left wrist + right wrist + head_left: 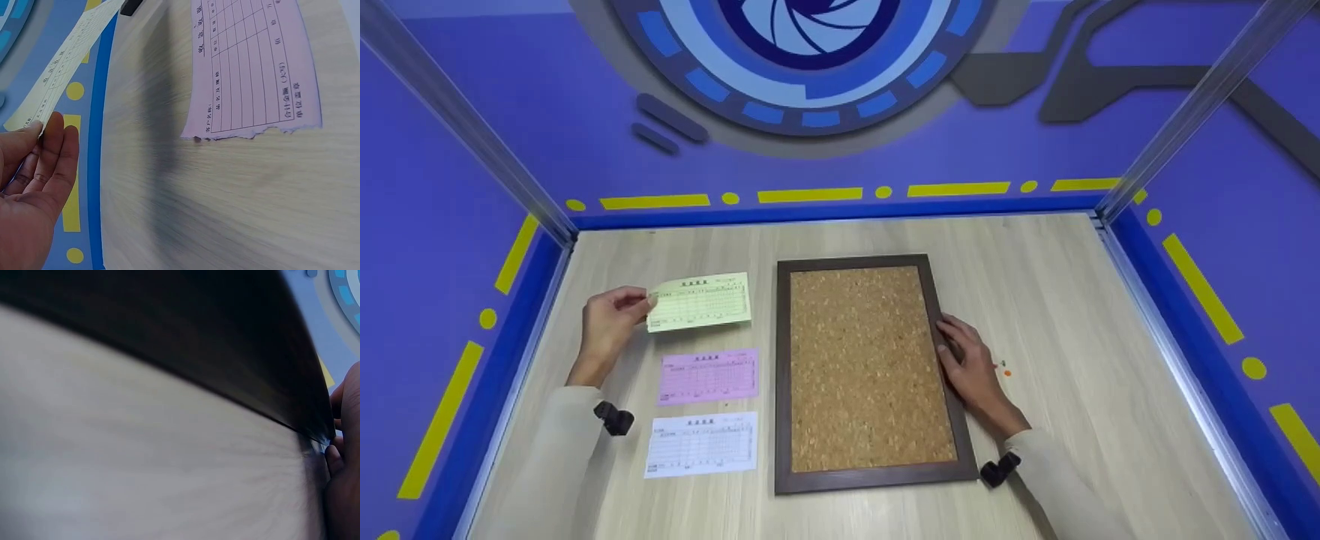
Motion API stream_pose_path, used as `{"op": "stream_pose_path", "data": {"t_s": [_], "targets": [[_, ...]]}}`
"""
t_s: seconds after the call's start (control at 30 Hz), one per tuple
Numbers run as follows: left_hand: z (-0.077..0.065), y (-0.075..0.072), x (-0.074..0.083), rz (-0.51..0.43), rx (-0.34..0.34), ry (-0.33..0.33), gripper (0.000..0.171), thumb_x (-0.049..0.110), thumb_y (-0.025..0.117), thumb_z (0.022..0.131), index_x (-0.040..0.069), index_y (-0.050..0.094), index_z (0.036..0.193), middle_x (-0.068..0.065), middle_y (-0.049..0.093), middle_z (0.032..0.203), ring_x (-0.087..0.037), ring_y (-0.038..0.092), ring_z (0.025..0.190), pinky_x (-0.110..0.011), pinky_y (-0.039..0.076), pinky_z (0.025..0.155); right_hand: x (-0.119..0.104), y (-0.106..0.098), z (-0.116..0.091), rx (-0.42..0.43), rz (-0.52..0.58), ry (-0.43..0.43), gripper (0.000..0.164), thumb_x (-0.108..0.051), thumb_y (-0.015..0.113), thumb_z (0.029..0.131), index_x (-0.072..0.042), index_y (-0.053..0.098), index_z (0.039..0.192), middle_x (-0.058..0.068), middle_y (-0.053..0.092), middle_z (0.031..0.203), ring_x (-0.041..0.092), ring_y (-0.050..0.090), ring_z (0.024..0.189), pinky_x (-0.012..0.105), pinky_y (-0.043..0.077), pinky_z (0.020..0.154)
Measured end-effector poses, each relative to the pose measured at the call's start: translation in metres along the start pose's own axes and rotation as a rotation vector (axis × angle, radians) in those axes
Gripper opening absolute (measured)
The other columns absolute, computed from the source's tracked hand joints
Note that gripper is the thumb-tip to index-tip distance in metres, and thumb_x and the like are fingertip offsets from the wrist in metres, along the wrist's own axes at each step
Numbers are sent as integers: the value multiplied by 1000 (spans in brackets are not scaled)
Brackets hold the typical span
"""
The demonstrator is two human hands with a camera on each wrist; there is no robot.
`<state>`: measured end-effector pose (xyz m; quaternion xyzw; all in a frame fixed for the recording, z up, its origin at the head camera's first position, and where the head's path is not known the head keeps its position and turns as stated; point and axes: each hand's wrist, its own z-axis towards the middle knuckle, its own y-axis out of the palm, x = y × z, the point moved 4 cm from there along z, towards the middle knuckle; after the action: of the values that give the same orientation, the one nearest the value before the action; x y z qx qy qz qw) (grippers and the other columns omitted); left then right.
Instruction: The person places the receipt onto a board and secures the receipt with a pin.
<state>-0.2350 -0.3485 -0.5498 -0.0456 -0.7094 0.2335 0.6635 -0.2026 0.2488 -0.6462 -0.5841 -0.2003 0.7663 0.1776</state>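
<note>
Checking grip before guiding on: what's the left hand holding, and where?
The left hand pinches the pale green rectangular printed paper form at its left edge in the head view.

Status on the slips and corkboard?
Done: nothing visible on the corkboard; its face is bare. In hand: left hand pinches the green slip, raised off the table; right hand touches the board's frame. Remaining, probably: setting that down, then handling the pink slip and white slip, both on the table.
</note>
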Motion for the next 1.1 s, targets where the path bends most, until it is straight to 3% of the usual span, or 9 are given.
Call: {"op": "stream_pose_path", "data": {"t_s": [0.33, 0.53, 1.1], "targets": [[-1, 3, 5, -30, -24, 2, 26, 2, 76, 102, -15, 73, 121, -14, 78, 105, -2, 71, 85, -18, 61, 78, -2, -1, 0, 17, -9, -37, 42, 5, 66, 104, 5, 65, 146, 20, 56, 160, 41, 50, 151, 54, 42, 122], [-3, 7, 9, -25, -24, 13, 23, 2, 76, 102, -14, 75, 119, -14, 77, 105, -4, 72, 86, -22, 63, 82, -1, 0, 0, 3, -5, -11, 41, 3, 65, 106, 5, 65, 147, 19, 55, 161, 38, 49, 153, 50, 41, 124], [-9, 16, 18, -40, -62, 16, 26, 7, 78, 102, -11, 76, 121, -21, 77, 111, -7, 73, 88, -20, 62, 82, -5, -1, 3, -22, 7, 49, 40, 1, 64, 108, 4, 64, 148, 21, 52, 163, 42, 47, 153, 56, 44, 121]]}}
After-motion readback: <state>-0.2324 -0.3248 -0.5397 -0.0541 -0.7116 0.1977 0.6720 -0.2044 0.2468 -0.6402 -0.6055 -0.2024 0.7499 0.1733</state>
